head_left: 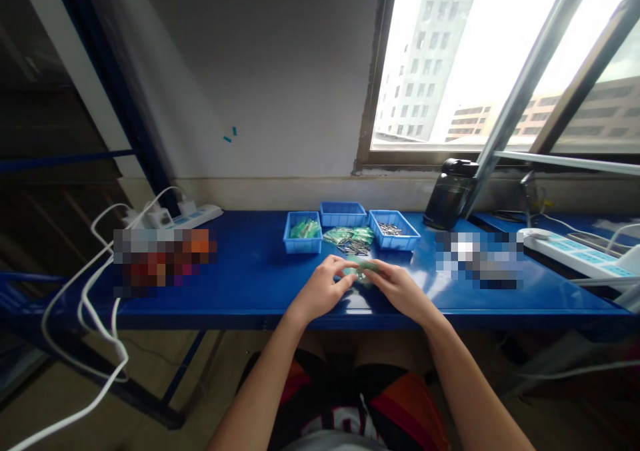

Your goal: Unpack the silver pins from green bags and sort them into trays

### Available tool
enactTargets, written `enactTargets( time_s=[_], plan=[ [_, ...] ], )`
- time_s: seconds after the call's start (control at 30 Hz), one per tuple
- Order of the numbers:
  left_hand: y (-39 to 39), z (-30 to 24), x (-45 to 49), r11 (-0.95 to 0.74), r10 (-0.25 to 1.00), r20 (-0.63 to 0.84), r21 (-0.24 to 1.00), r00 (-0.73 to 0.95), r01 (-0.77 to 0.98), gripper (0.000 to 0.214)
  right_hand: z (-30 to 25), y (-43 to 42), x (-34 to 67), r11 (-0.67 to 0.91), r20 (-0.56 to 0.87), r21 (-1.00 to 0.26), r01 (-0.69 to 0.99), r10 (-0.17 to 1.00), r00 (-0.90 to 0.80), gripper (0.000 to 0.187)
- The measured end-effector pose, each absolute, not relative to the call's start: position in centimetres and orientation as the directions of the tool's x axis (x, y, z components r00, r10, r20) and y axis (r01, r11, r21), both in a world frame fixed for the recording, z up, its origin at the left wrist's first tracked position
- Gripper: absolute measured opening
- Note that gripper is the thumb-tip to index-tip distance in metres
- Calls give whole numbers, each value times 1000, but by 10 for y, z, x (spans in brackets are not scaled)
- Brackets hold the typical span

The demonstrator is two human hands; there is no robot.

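Between my two hands, just above the blue table (pixel 250 264), is a small green-tinted plastic bag (pixel 367 264). My left hand (pixel 327 284) pinches its left side with bent fingers. On its right side the fingers of my right hand (pixel 395 281) are closed. What the bag contains is too small to tell. Just beyond my hands lie a heap of green packets (pixel 345 235) and a loose pile of small metal pieces (pixel 357 247). A blue bin (pixel 303 246) at the left holds more green packets; another blue bin (pixel 397 242) at the right contains small metal pieces.
Behind the heap stands a third blue bin (pixel 343 214). A dark bottle (pixel 449 194) is at the back right, near the window. Power strips (pixel 197 216) with white cables (pixel 85 291) are at the left, and another white strip (pixel 575 252) lies right. Two areas are blurred out.
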State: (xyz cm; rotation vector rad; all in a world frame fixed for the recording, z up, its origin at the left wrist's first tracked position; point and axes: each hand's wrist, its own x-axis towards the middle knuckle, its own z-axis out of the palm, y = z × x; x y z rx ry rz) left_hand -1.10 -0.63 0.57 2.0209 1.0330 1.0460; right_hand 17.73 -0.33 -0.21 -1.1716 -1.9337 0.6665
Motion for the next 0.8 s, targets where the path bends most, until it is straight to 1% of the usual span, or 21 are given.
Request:
enactTargets(
  time_s=[0.07,0.1,0.17,0.27,0.37,0.5,0.57,0.63,0.7,0.8],
  plan=[
    [-4,3,-11,-437,892,353,832,281,342,33,-4,-3,178,436,332,-763,476,898,-290,28],
    [-4,3,-12,-416,902,339,845,267,335,35,-4,-3,178,432,326,-777,458,898,-296,28],
    [-4,2,-12,-406,900,308,850,310,335,36,-4,-3,178,419,311,-804,422,901,-303,27],
    [-7,3,-13,-430,879,297,833,373,349,26,-2,-5,177,378,287,-839,391,919,-272,28],
    [-8,2,-13,-418,888,300,843,349,339,25,-1,-6,176,337,268,-872,354,936,-230,32],
    [-6,-2,-12,-401,904,328,873,274,279,29,0,-7,175,306,259,-907,291,947,-188,38],
    [-5,-2,-11,-403,906,343,879,247,256,30,0,-6,175,324,272,-898,299,941,-203,31],
    [-5,-2,-11,-401,908,346,880,235,255,30,-1,-5,175,350,282,-870,348,931,-232,24],
    [-5,0,-12,-403,906,335,871,260,282,29,-3,-3,176,369,292,-842,394,925,-244,24],
    [-4,1,-12,-423,898,336,839,286,342,28,-6,-1,178,385,308,-823,418,920,-241,28]
  ],
)
